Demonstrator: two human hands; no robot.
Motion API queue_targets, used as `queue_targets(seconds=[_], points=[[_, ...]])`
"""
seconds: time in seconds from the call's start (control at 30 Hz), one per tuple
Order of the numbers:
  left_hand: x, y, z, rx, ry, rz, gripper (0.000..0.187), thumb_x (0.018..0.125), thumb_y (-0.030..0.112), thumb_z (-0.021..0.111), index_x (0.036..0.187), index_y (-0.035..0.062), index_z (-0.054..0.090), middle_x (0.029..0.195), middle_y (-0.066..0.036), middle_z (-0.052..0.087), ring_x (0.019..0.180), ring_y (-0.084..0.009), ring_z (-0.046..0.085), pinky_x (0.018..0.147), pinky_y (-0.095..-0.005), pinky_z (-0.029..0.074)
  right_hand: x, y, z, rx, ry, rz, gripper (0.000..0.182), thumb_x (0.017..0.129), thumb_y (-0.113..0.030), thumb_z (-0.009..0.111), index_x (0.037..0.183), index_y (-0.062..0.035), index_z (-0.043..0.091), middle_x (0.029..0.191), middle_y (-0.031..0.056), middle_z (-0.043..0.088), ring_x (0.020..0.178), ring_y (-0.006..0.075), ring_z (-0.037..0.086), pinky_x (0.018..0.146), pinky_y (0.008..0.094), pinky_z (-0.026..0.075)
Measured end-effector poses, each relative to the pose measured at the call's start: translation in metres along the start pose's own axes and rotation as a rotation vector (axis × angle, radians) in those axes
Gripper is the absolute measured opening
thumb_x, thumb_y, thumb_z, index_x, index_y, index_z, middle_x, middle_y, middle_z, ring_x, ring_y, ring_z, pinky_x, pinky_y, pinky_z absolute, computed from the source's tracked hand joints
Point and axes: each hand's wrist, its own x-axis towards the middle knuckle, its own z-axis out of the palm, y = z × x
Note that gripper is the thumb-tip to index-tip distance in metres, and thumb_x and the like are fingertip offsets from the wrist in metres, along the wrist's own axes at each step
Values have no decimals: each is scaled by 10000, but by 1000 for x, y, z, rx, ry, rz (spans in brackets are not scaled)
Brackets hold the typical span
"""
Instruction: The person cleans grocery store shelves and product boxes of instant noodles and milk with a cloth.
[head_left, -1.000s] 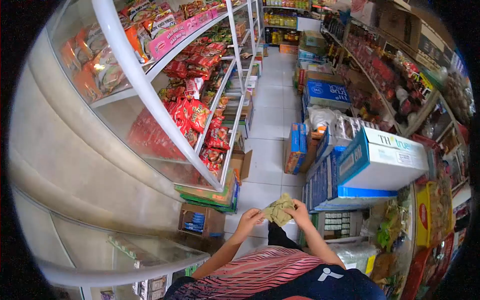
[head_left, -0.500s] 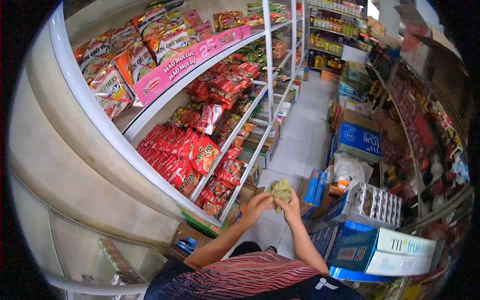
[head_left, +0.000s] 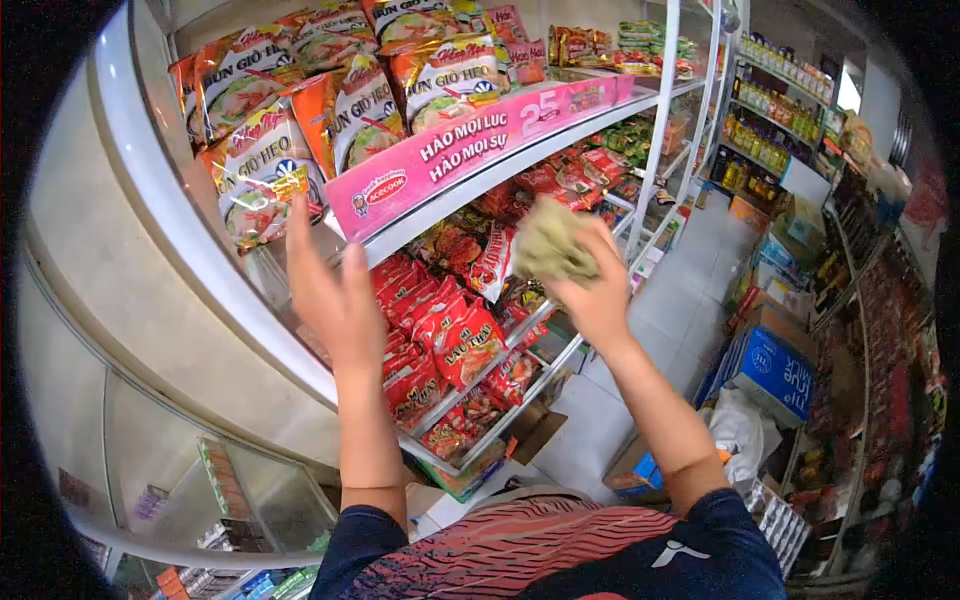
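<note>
My left hand is raised at the near end of the shelf, fingers apart and slightly blurred, holding nothing. It appears just below a packet of noodles on the upper shelf. In my right hand is a crumpled greenish cloth, gripped in front of the lower shelf. A pink promotional strip runs along the upper shelf's edge, above and between the hands. Red noodle packets fill the lower shelf between my forearms.
White shelf posts stand beyond my right hand. A tiled aisle runs away to the right, lined with a blue carton and a white plastic bag. Bottles fill the far shelves. A curved pale panel is at left.
Both hands have risen and moved apart, the left toward the upper shelf. The cloth, earlier between both hands, is now in the right alone. The view has shifted toward the shelves.
</note>
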Motion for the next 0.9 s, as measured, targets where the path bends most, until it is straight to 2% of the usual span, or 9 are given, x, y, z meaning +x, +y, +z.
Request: queue_targets(seconds=[0.07,0.1,0.27,0.43,0.53,0.6,0.73,0.8,0.9], points=[[-4,-1,10,511,-209,90,445,799,192,500,1194,-8,450,1169,-172,499,1109,-284,442,977,-394,246,42,-26,42,68,-38,-103,334,609,-43,684,923,-37,570,960,110,499,921,266,508,799,341,427],[-3,4,6,460,-333,-80,467,800,201,486,1218,1,425,1219,-188,459,1109,-303,439,980,-400,223,55,-33,66,85,-73,-246,338,601,-53,684,921,-33,578,965,115,502,919,264,508,801,340,425],[-5,-7,2,651,-391,27,536,772,148,498,1270,6,358,1229,-176,456,960,-301,484,925,-373,275,84,-16,117,36,-69,-654,352,549,-48,663,897,-77,620,943,111,501,896,295,493,774,381,426],[-3,3,10,515,-271,-119,585,733,134,553,1271,5,362,1117,-166,524,879,-257,490,890,-343,290,135,88,45,-236,243,-363,227,632,-4,581,850,-61,602,873,120,541,901,287,484,802,395,393],[-5,1,12,511,-238,-152,603,721,139,572,1275,15,367,1020,-171,553,908,-250,479,883,-342,301,159,154,7,-120,463,119,195,663,-8,569,856,-16,586,837,133,546,887,291,486,804,402,380],[-7,4,16,472,-186,-216,603,719,118,570,1277,14,364,1075,-164,536,965,-248,462,887,-340,315,148,149,32,-238,523,-95,255,669,-22,575,920,6,544,908,146,513,910,304,477,788,410,383],[-12,0,23,279,-57,-320,566,763,88,529,1287,-1,332,1254,-138,412,1062,-233,460,883,-320,365,122,102,53,-46,29,-697,297,555,-21,619,838,-111,626,909,92,512,893,290,490,790,385,414],[-16,-7,24,259,-1,-328,521,784,72,491,1278,-3,342,1274,-132,400,1051,-224,477,827,-299,395,130,113,41,-32,-69,-772,304,559,-31,619,846,-133,628,920,80,525,901,285,491,802,390,412],[-26,-25,25,436,50,-182,482,813,124,484,1259,-13,362,1235,-143,430,1048,-214,478,811,-281,402,175,183,-3,-280,136,-845,228,586,-37,599,793,-129,622,923,90,532,905,282,487,816,401,390]])
